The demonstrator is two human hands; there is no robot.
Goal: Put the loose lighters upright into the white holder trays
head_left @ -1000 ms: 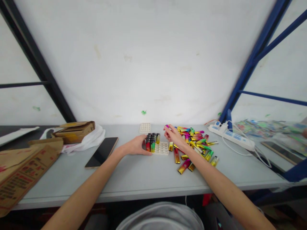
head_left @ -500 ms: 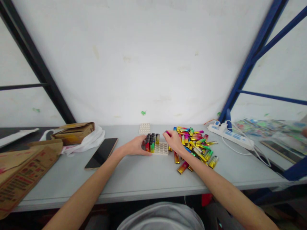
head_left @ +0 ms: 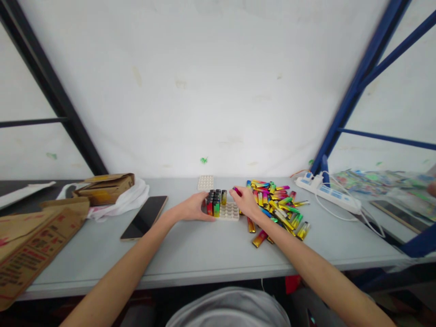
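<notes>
A white tray with round holes [head_left: 230, 212] lies on the grey table, and several shiny lighters [head_left: 216, 206] stand upright in its left part. My left hand [head_left: 197, 207] curves round the left side of these lighters, thumb at the front, some fingers hidden behind them. Over the tray's right part, my right hand [head_left: 244, 200] pinches a pink-purple lighter [head_left: 236, 190] at its fingertips. A loose heap of colourful metallic lighters [head_left: 281, 209] spreads to the right, partly behind my right forearm.
Behind the filled tray lies a second white tray [head_left: 205, 182]. A black phone [head_left: 145, 218], cardboard box [head_left: 109, 190] and brown carton [head_left: 44, 240] are at the left. A white power strip [head_left: 329, 194] with cables sits right, near a blue frame. Part of another person's hand [head_left: 432, 188] shows far right.
My right hand has shifted slightly left with the pink-purple lighter, closer to the standing ones. My left hand has stayed in place.
</notes>
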